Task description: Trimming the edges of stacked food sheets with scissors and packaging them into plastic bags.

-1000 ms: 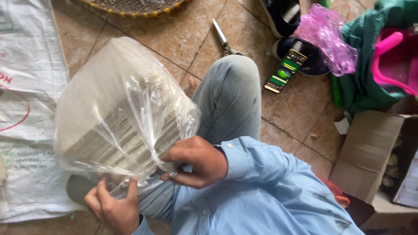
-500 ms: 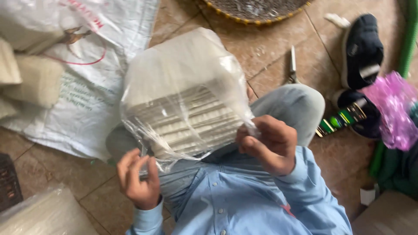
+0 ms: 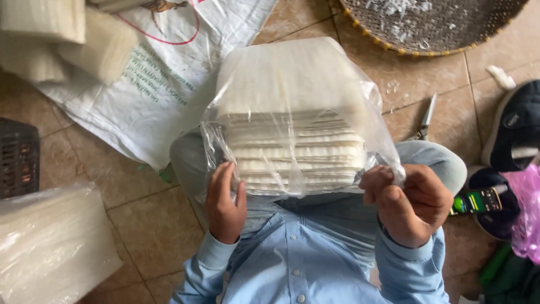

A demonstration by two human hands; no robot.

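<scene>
A clear plastic bag holds a thick stack of thin white sheets and rests on my lap. My left hand presses flat against the bag's near left corner. My right hand is closed on the bunched open edge of the bag at its near right corner. My light blue shirt sleeves show below both hands.
A white woven sack with more white stacks lies at upper left. Another bagged stack sits lower left, beside a dark crate. A round woven tray is at the top, scissors, shoes and a pink bag to the right.
The view has swung left and the bagged stack now sits squarely in front of me. My left hand rose from under the bag to its near corner; my right hand keeps its grip on the bag edge.
</scene>
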